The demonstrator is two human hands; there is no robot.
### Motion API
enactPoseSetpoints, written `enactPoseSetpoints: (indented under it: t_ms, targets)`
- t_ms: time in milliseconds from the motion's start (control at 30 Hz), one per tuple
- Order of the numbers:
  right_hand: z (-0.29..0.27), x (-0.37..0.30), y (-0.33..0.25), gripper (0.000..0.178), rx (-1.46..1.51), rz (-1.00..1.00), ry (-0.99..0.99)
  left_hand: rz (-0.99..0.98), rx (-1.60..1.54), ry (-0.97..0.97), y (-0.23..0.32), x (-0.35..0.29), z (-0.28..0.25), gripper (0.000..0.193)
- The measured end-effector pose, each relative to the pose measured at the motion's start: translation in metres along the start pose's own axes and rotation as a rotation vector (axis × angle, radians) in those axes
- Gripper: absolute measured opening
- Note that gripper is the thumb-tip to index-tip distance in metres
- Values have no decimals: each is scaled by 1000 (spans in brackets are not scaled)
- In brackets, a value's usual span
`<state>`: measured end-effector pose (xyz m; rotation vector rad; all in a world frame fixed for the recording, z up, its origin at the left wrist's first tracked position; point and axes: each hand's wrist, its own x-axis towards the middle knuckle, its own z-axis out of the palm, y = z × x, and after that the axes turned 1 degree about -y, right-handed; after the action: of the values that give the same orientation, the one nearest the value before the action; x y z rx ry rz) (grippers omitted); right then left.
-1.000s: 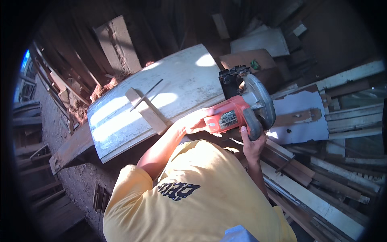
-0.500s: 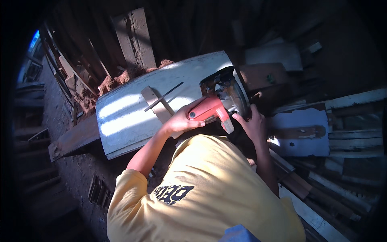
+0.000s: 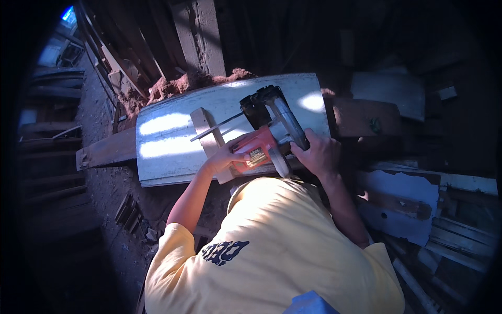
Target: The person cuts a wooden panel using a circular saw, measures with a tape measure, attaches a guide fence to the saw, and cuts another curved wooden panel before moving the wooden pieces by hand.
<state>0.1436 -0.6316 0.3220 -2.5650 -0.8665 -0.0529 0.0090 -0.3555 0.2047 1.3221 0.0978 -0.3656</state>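
Both my hands hold a red handheld power tool (image 3: 255,152) over a white board. Its kind is not clear. It has a red body, a black end and a long grey metal part that slants away from me. My left hand (image 3: 226,158) wraps round the red body, thumb lying across its top. My right hand (image 3: 318,154) grips the grey metal part from the right, at its nearer end. Left of the tool, a narrow wood strip (image 3: 206,131) lies on the board, and a thin dark rod (image 3: 214,128) crosses it, its far end close to the black end.
The white board (image 3: 172,162) rests across a brown plank (image 3: 112,149) that sticks out at its left. Reddish sawdust (image 3: 170,86) lies along the far edge. Upright timbers (image 3: 201,42) stand behind, and a pale panel (image 3: 397,193) with stacked slats fills the right side.
The power tool has turned in my hands, so its red side with a label faces up and its metal part slants farther away. My right hand has shifted its grip. The view has moved slightly.
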Motion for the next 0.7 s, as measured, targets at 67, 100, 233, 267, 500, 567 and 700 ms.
enactPoseSetpoints:
  t_ms: [67, 100, 233, 267, 500, 567, 700]
  targets:
    - [-12, 47, -1, 36, -22, -47, -112, -107, -397, 74, -11, -2, 18, 85]
    - [-11, 65, -1, 34, -60, -99, -211, -145, -531, 104, -18, -2, 26, 82]
    - [14, 102, 1, 34, -54, -178, -322, -104, -756, 204, -41, 21, 23, 61]
    - [21, 104, 4, 34, -56, -171, -352, -102, -770, 252, -44, 28, 21, 56]
    - [49, 106, -7, 37, 57, -152, -332, -174, -223, 638, -75, 44, -22, 34]
    - [48, 105, 1, 49, 205, -150, -370, -175, -117, 687, -81, 36, -30, 29]
    - [65, 122, 105, 49, 396, 130, 19, -165, 89, 712, -65, 25, -26, 31]
